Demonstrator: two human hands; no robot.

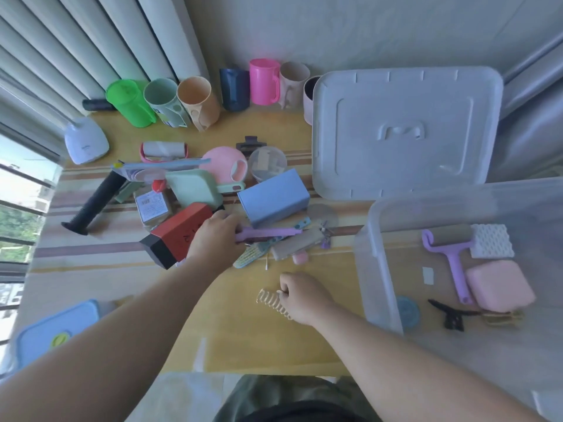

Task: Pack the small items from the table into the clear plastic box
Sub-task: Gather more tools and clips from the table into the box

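Left hand (214,239) fingers closed on purple stick (268,233), red block (178,234) beside; right hand (300,295) fingers pinching gold spring (272,300)

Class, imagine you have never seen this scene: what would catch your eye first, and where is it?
Probably the two bare arms reaching in: the left hand grips a purple-handled tool in the central clutter, and the right hand holds a gold spiral clip. The clear plastic box, partly filled, sits right, behind a bright row of cups.
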